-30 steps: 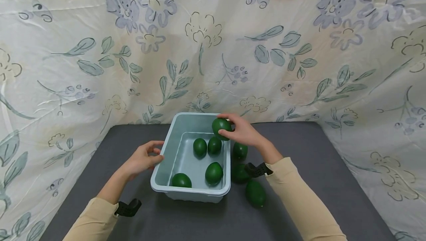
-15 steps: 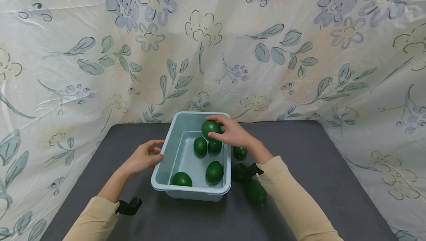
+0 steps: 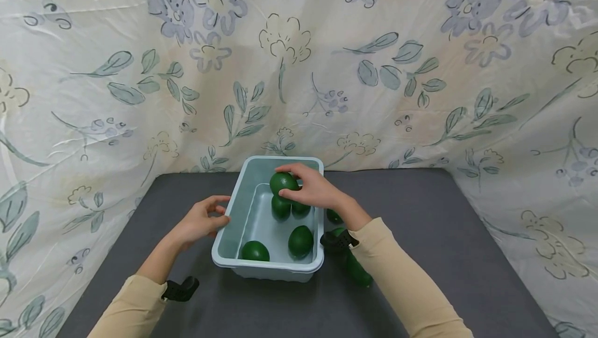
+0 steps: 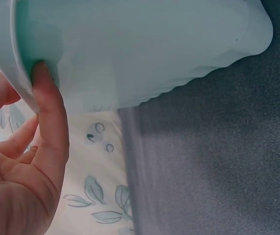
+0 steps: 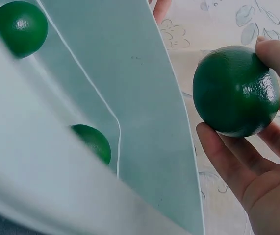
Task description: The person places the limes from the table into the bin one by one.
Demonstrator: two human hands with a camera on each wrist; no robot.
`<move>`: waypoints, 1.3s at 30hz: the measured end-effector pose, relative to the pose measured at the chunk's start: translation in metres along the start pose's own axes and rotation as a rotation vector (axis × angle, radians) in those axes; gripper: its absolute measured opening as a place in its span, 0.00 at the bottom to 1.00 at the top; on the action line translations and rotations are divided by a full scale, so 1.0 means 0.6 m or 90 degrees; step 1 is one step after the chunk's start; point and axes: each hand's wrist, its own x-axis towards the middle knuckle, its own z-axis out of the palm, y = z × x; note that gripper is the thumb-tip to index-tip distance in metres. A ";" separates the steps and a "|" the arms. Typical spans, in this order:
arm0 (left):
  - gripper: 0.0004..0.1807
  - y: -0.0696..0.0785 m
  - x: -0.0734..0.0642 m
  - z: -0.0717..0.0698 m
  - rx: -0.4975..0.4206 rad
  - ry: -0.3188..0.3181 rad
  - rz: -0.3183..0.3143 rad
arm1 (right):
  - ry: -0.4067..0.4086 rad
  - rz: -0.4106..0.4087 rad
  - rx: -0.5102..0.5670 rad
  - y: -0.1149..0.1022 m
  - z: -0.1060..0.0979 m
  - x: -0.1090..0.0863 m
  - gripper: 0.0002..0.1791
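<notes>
Head view: nearest, a loose avocado on the bench, right of the tub. Left hand, fingers relaxed, touches the tub's left side; both unmoved. Farther off, right hand, fingers curved, pinches the held avocado at its fingertips, left of the palm. Fruit now above the tub's far half; a second ago, by the right rim. Right wrist view: outline nearly round, long axis unclear. Beyond: floral cloth.

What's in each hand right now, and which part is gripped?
Right hand: a glossy dark-green rounded fruit, pinched by opposite sides between thumb and fingers. Left hand: a pale blue-green rectangular plastic tub, held by its left rim.
</notes>
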 end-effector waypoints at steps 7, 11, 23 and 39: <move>0.32 0.000 0.000 0.001 -0.004 -0.001 -0.003 | -0.027 0.018 0.003 0.000 0.004 0.002 0.31; 0.32 -0.002 0.001 0.001 -0.003 -0.002 -0.004 | -0.031 0.039 0.018 0.008 0.001 -0.003 0.32; 0.32 -0.001 0.001 0.000 -0.009 -0.001 -0.006 | 0.011 0.030 0.064 -0.004 -0.025 -0.040 0.27; 0.32 -0.004 0.001 0.000 -0.014 -0.003 -0.002 | 0.067 -0.003 0.025 0.037 -0.040 -0.118 0.23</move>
